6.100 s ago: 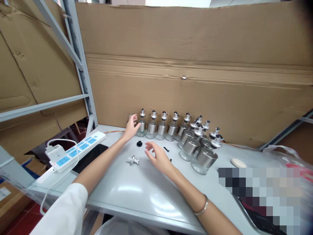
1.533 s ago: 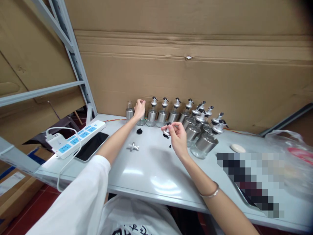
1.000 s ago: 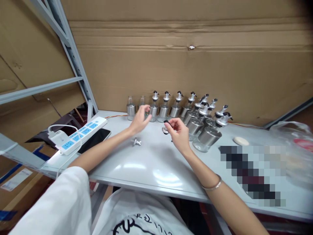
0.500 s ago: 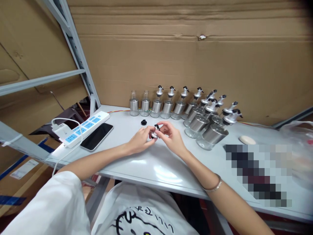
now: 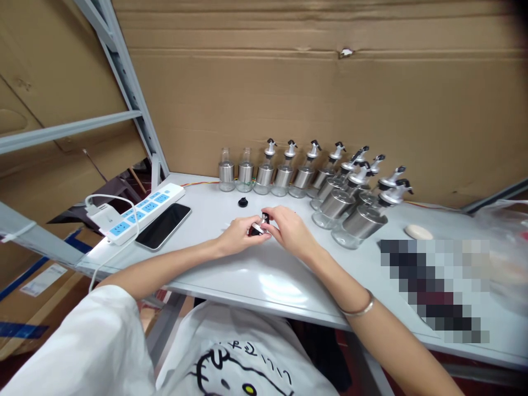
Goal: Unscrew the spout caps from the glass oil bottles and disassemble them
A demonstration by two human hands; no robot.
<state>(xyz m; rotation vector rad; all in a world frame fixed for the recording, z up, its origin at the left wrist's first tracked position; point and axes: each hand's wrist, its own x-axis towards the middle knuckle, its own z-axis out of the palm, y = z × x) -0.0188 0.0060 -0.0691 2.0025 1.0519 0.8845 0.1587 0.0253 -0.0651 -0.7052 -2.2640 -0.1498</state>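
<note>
Over the middle of the table, my left hand (image 5: 240, 235) is closed on a silver-and-black pour spout (image 5: 258, 227). My right hand (image 5: 287, 228) pinches the same spout at its black upper part, thumb and forefinger together. Fingers cover much of the piece. A small black stopper piece (image 5: 243, 202) lies on the table just beyond my left hand. Behind it stand two glass bottles without spouts, a left one (image 5: 226, 175) and a right one (image 5: 246, 175), each with a steel sleeve.
Several bottles with spouts fitted, such as a steel-sleeved bottle (image 5: 363, 224), stand along the back and right. A white power strip (image 5: 142, 212) and a phone (image 5: 164, 226) lie at left. A pale oval object (image 5: 418, 232) and a plastic bag (image 5: 503, 247) are at right.
The spout has tilted in my fingers and now shows more of its dark underside. My right hand's fingers have shifted over its upper part. The view has tipped slightly.
</note>
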